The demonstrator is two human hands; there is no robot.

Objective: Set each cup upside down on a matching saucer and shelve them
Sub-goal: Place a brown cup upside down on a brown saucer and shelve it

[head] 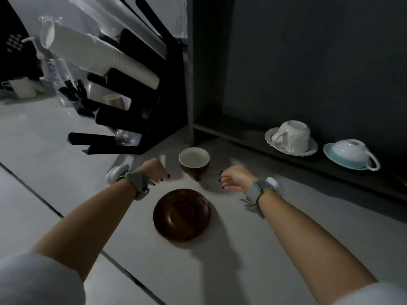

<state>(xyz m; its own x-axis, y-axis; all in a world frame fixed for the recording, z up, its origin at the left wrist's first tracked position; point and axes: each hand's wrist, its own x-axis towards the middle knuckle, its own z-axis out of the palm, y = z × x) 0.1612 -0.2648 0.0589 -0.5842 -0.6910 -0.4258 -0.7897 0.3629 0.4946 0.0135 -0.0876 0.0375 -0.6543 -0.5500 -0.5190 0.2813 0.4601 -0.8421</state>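
- Two pairs shelved: white cup (291, 135) on white saucer (311, 149), pale cup (350, 150) on blue saucer (330, 154).
- One left: brown cup (194, 165) upright, apart from brown saucer (182, 215).
- Left hand (154, 170), right hand (234, 178) loosely curled, empty.

Dim, grainy view; soft shadows fall toward the viewer, edges bend (wide-angle), and the shelf recess is darkest.

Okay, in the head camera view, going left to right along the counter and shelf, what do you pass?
Left hand → brown cup → right hand → white cup upside down on white saucer → white cup upside down on blue saucer.
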